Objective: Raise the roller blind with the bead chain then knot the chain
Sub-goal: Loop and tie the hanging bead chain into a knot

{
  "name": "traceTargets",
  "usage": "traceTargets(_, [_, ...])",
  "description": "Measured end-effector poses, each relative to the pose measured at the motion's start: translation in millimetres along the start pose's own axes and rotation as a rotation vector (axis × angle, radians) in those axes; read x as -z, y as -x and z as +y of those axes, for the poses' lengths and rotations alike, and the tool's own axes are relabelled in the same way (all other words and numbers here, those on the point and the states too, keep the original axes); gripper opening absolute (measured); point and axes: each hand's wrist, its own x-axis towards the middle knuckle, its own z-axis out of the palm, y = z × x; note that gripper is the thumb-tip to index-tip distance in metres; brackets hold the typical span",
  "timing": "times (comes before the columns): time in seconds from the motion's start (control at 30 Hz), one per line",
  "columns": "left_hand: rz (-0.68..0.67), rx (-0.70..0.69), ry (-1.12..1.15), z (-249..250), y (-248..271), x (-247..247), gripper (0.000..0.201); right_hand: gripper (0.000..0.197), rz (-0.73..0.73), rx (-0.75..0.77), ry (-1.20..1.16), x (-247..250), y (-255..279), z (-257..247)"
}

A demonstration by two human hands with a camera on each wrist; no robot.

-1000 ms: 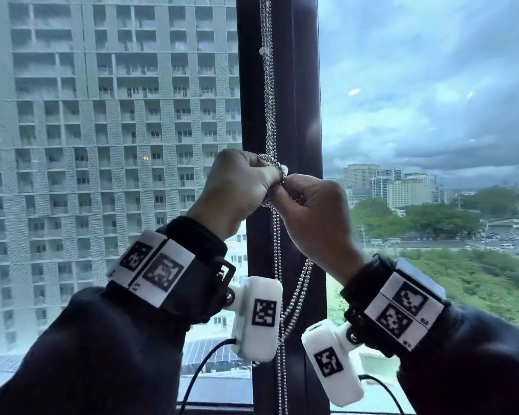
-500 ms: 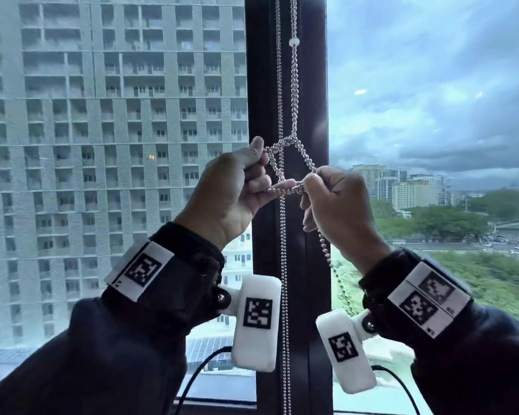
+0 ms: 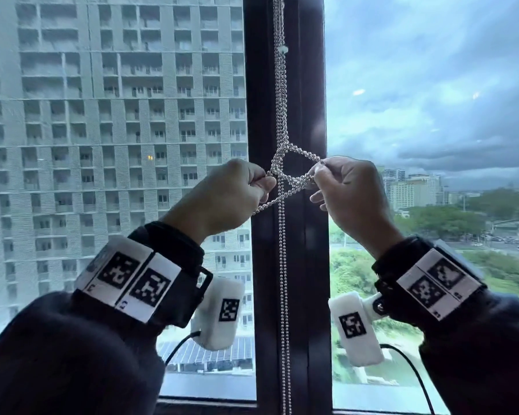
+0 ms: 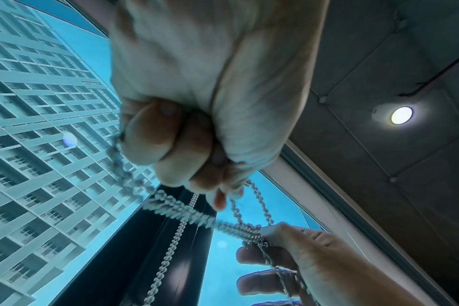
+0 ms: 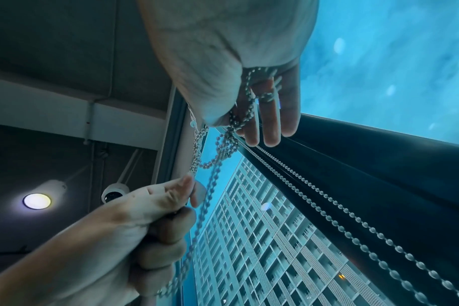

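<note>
A silver bead chain (image 3: 281,100) hangs down the dark window post (image 3: 307,115) and forms a loose crossed loop (image 3: 294,169) between my hands. My left hand (image 3: 237,190) is fisted round the strands left of the post, and the chain (image 4: 176,209) runs out from under its curled fingers. To the right, my right hand (image 3: 346,187) pinches the loop's other side between thumb and fingers; chain strands (image 5: 245,99) lie across its palm. Two straight strands (image 3: 283,295) drop below the loop. The blind's rolled tube (image 4: 336,215) sits at the top of the window.
The window glass (image 3: 117,145) fills both sides of the post, with a tall building outside on the left. A sill (image 3: 207,402) runs along the bottom. Ceiling lights (image 4: 401,115) and a ceiling camera (image 5: 114,193) are above.
My hands have drawn apart sideways, opening the chain loop wider between them. The right hand moved right and the left hand's fingers closed further round the strands.
</note>
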Motion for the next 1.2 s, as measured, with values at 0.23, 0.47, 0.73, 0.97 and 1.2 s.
traceTargets(0.23, [-0.172,0.068,-0.001,-14,6,-5,0.037,0.029,0.011,-0.032,-0.043,-2,-1,6])
traceTargets(0.47, [-0.196,0.061,0.113,-8,8,-10,0.035,0.018,-0.028,-0.157,-0.243,-3,-1,-7])
traceTargets(0.73, [-0.436,0.072,0.022,9,31,-47,0.041,0.030,-0.176,-0.325,-0.630,-8,3,-17])
traceTargets(0.97, [-0.394,0.093,-0.010,1,27,-46,0.040,0.038,-0.479,-0.476,-0.975,7,9,-24])
traceTargets(1.2, [-0.376,0.075,0.019,-8,22,-44,0.030,0.041,-0.614,-0.414,-0.899,1,12,-32])
